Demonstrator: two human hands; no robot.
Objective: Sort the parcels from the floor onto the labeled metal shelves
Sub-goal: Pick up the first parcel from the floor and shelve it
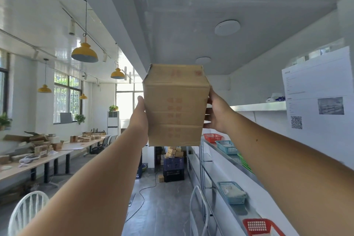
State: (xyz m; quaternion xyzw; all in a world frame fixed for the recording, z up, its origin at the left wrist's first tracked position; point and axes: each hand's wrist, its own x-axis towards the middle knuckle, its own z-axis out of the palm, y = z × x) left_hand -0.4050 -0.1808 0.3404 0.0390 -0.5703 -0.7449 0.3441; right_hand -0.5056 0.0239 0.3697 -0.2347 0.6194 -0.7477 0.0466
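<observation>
Arms outstretched, raised; left hand (pixel 138 115) and right hand (pixel 217 113) grip cardboard parcel (pixel 175 107) by opposite sides.

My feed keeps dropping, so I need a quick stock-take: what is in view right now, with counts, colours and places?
cardboard box: one, brown, held up at centre between both hands
metal shelves: silver, along the right wall
baskets: two red, two blue, one green, on the shelves
crates: two, blue on black, stacked on the far floor, small boxes on top
long tables: left side, strewn with brown boxes
pendant lamps: four, yellow, left ceiling
white chair: one, bottom left
paper notice: one, white, right wall
left hand: on the box's left side
right hand: on its right side
</observation>
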